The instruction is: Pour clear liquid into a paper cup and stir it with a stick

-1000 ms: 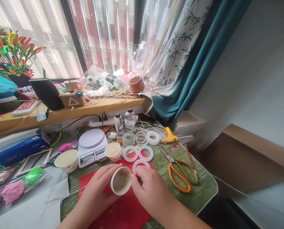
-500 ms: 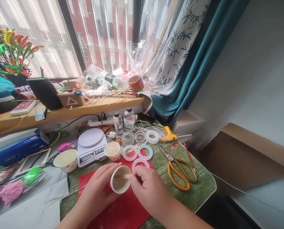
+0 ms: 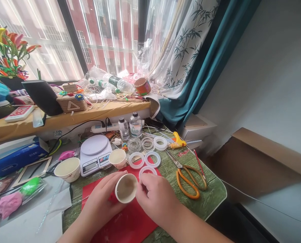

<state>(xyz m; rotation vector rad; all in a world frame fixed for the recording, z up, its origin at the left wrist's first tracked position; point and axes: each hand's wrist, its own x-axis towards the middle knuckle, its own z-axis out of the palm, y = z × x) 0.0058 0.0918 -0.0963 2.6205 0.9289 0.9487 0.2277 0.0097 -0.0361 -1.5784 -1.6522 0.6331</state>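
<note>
Paper cup [image 3: 126,189], one: over the red sheet [image 3: 131,221] at the near edge of the green table [image 3: 211,202], mouth in view; I cannot tell from here whether its base touches the sheet.

Left hand [image 3: 103,195]: wrapped round the cup's left side, grasping it.

Right hand [image 3: 157,192]: fingers curled, tips drawn in at the cup's right rim; I cannot tell whether they grip anything.

White rings [image 3: 152,159], three: flat, clustered just beyond the hands, the nearest overlapping the sheet's far edge.

Small cup [image 3: 117,159], one: upright, between those rings and the kitchen scale [image 3: 94,146].

Wide cup [image 3: 67,170], one: upright, left of the scale.

Clear bottles [image 3: 135,125], two, black-capped: upright, toward the table's far edge.

Glue gun [image 3: 178,140], yellow: at the far right edge.

Scissors [image 3: 180,166], orange-handled: blades apart from the hands, handles toward the right corner, a slim red rod [image 3: 199,162] just beside.
</note>
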